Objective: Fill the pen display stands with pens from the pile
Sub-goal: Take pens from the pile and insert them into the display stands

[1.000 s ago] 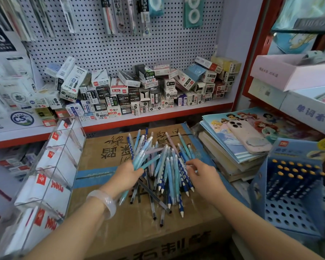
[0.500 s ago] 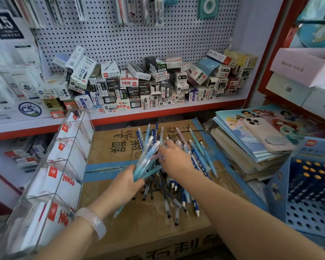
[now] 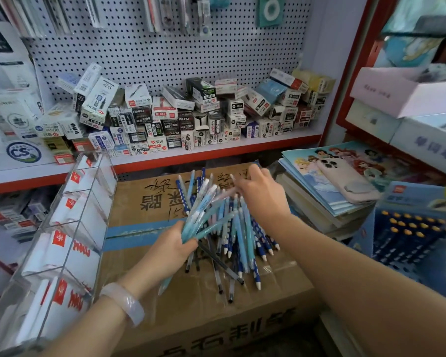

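A pile of pens (image 3: 238, 243), blue, light blue and dark, lies on a cardboard box (image 3: 206, 313). My left hand (image 3: 171, 249) grips a fanned bunch of light-blue pens (image 3: 204, 210) above the pile's left side. My right hand (image 3: 260, 193) reaches over the far end of the pile with fingers bent among the pen tops; whether it holds one is hidden by blur. A clear acrylic display stand (image 3: 59, 243) with several compartments stands at the left. A blue perforated stand (image 3: 410, 228) holding dark pens with yellow caps stands at the right.
A shelf (image 3: 216, 150) behind the box carries many small refill boxes below a pegboard. A stack of notebooks (image 3: 327, 194) with a phone (image 3: 345, 180) on top sits right of the box.
My right hand has moved from the near right side of the pile across to its far end. My left hand keeps its bunch of light-blue pens, now raised slightly.
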